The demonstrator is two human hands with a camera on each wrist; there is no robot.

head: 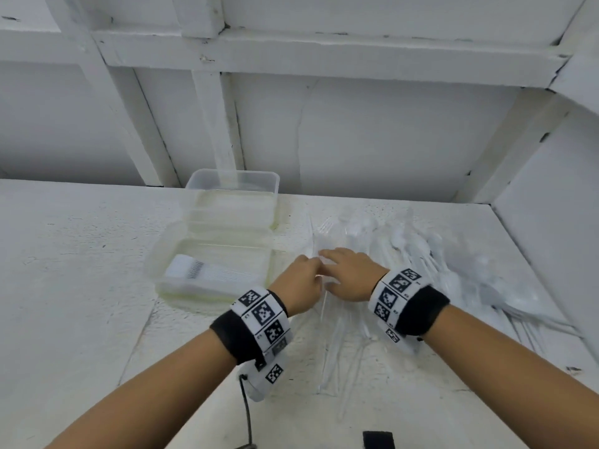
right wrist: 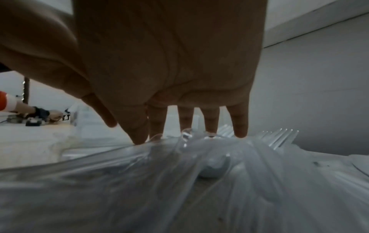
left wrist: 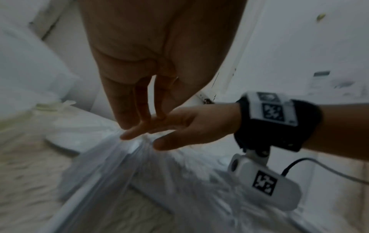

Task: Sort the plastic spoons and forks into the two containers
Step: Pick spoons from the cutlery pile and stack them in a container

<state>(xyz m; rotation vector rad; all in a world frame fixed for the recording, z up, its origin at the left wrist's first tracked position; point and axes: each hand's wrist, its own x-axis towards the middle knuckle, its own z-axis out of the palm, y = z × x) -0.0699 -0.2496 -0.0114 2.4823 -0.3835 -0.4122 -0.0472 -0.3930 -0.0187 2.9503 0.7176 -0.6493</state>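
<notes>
On the bench: clear forks and spoons [head: 382,254] piled right of two tubs [head: 227,241]
Fingers: both hands [head: 348,275] spread, pressing pile, gripping nothing
Tip: pinch a single handle, check the head first

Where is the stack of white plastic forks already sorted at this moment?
In the head view the stack of white plastic forks lies inside the nearer clear plastic container, left of both hands and the loose cutlery pile.

Cutlery pile [head: 405,254]: clear, glossy plastic. Containers [head: 233,202]: translucent smooth plastic. Tabletop [head: 81,254]: white paint, rough, matt. Wristbands [head: 418,309]: black cloth with white printed tags.
</notes>
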